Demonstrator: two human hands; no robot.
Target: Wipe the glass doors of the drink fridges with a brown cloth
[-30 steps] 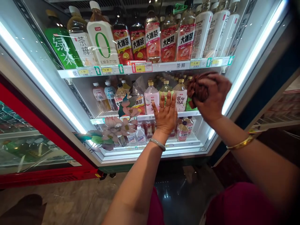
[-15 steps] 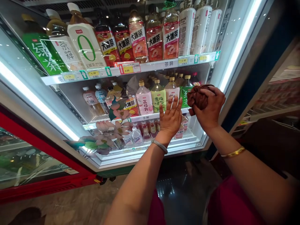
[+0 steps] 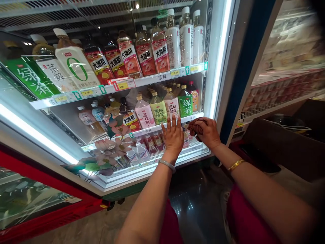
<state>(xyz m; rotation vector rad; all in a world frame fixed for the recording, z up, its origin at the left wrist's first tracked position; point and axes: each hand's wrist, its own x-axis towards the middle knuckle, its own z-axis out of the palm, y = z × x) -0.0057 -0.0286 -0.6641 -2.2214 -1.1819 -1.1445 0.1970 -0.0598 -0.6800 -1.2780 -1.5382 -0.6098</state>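
Note:
A lit drinks cooler fills the middle of the view behind a glass front with a flower picture (image 3: 111, 145) on it. My right hand (image 3: 208, 132) is closed round a crumpled brown cloth (image 3: 196, 126), at the glass in front of the lower right shelves. Beside it, my left hand (image 3: 173, 135) has its fingers spread and holds nothing, its palm toward the glass. Behind the fingertips stand a pink-labelled bottle (image 3: 172, 105) and a green bottle (image 3: 185, 103). Whether the left palm touches the glass I cannot tell.
Large tea bottles line the upper shelf (image 3: 144, 82). At the lower left is a red-framed cooler (image 3: 45, 206). A dark blue post (image 3: 245, 64) borders the glass on the right, with stocked shelves and a dark box (image 3: 281, 142) beyond it.
My right hand has moved down and left with the cloth, uncovering the green bottle. My left hand is slightly lower against the shelves. The view has shifted, showing more on the right.

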